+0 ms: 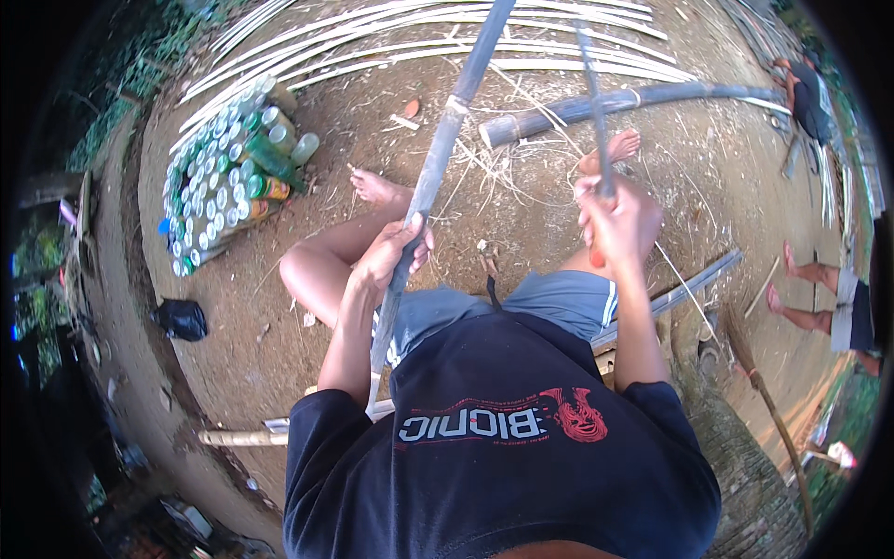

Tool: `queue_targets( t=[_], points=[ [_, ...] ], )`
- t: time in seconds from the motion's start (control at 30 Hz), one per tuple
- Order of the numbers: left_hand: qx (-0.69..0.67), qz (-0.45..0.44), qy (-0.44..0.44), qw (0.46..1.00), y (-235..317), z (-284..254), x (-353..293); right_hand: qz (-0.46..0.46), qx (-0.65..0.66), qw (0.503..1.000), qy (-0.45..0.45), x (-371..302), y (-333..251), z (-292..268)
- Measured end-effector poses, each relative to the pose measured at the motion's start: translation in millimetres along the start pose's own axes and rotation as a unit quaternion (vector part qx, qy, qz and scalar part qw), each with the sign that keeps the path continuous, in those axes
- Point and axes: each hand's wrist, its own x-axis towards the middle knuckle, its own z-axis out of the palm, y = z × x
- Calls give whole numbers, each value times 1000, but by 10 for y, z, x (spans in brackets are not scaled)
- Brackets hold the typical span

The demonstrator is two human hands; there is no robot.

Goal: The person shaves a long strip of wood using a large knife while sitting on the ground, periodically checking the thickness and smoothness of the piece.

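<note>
Gripping, item one: left hand point(396, 253), fingers wrapped tight round a long bamboo pole point(445, 140) that runs from the lap up and away over the dirt ground point(279, 214). Item two: right hand point(619, 224), fist closed on a knife point(592, 102), blade pointing up. Pole: likely stiff, light, smooth-skinned and slippery; best held mid-length. Nearby: split bamboo strips point(447, 37), stacked bottles point(223, 177), thick bamboo log point(615, 101).
</note>
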Motion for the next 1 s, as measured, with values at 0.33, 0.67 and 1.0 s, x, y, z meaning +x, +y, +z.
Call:
queue_targets(
  t=[0.33, 0.67, 1.0],
  points=[
    [68, -16, 58, 996, -305, -107, 113, -59, -252, 963, -75, -245, 482, 282],
    [446, -144, 81, 880, -669, -372, -730, 81, -181, 974, -110, -202, 1122, 512],
    [249, -129, 167, 945, -219, 72, -125, 75, -322, 935, -130, 183, 950, 541]
  ],
)
